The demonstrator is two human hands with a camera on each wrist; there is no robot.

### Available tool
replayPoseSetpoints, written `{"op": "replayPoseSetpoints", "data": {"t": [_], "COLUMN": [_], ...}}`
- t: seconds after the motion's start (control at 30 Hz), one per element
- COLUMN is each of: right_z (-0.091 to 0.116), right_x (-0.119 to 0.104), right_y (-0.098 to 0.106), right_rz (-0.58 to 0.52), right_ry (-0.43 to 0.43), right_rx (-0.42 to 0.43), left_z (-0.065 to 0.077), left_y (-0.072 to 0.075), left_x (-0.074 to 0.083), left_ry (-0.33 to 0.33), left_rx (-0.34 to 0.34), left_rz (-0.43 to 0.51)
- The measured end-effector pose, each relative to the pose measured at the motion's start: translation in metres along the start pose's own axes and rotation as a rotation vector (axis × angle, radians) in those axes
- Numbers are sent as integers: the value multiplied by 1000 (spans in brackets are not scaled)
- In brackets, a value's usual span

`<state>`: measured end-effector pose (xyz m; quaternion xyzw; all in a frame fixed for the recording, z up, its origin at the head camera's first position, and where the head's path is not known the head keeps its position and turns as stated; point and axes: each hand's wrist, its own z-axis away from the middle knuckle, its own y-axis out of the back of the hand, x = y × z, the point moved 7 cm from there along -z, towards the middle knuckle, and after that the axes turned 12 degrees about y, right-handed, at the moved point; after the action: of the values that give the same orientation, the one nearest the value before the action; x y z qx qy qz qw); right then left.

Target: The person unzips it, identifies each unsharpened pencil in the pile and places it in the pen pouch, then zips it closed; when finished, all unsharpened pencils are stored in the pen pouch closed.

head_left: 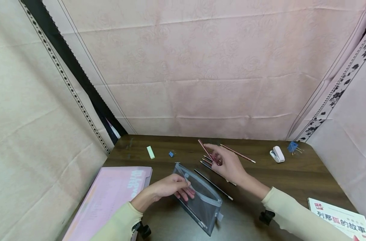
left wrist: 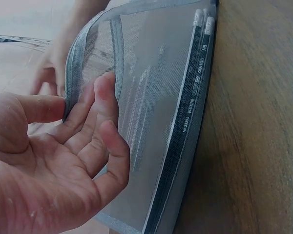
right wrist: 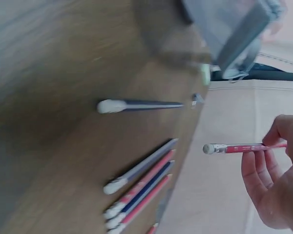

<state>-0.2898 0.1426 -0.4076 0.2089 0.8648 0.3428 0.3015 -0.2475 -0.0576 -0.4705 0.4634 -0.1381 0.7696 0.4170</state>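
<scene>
My left hand (head_left: 172, 187) pinches the open rim of a grey mesh pencil pouch (head_left: 205, 214), thumb on one side and fingers inside. Dark pencils with white erasers (left wrist: 201, 58) lie in the pouch along its lower edge, seen through the mesh in the left wrist view. Above the table my right hand (head_left: 229, 165) pinches a red pencil (right wrist: 239, 148), its eraser end pointing away from the palm. Beneath that hand lies a group of red and dark pencils (right wrist: 141, 187), partly covered in the head view. A single dark pencil (head_left: 214, 184) lies between them and the pouch.
Another red pencil (head_left: 238, 154) lies farther back. A pale green eraser-like block (head_left: 150, 152) and small blue binder clip (head_left: 171, 154) sit back left; a white stapler (head_left: 277, 154) and larger blue clip (head_left: 292, 147) back right. A pink folder (head_left: 116, 190) and a book (head_left: 339, 217) flank the hands.
</scene>
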Motion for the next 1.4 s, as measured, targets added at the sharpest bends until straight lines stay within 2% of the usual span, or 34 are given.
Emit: {"op": "replayPoseSetpoints", "data": {"t": [0.23,0.33,0.57,0.73,0.9,1.1,1.23,1.4], "right_z": [-8,-9,-9,-2,7,15,18,19], "right_x": [-15,-22,-34,-36,-34,-37,-42,-45], "right_y": [20,21,1,-19,-37,-50,-54,-59], "right_rz": [-101,-211,-610,-782,-792,-687,-622,-556], "right_ry": [-79,-108,-172,-263,-355,-419,-413,-373], "right_rx": [144,169,143,86,-28,-199,-297,-380], "left_z": [-1,-1,-1,-2,-2,-1,-1,-1], "left_y": [0,1,1,0,0,0,0,-1], "left_x": [-1,-2,-3,-3,-3,-2,-2,-2], "left_ry": [-5,-7,-6,-7,-8,-12,-15,-16], "left_rx": [7,9,6,1,-7,-7,-1,0], "left_rz": [-6,-8,-14,-13,-10,-10,-9,-14]}}
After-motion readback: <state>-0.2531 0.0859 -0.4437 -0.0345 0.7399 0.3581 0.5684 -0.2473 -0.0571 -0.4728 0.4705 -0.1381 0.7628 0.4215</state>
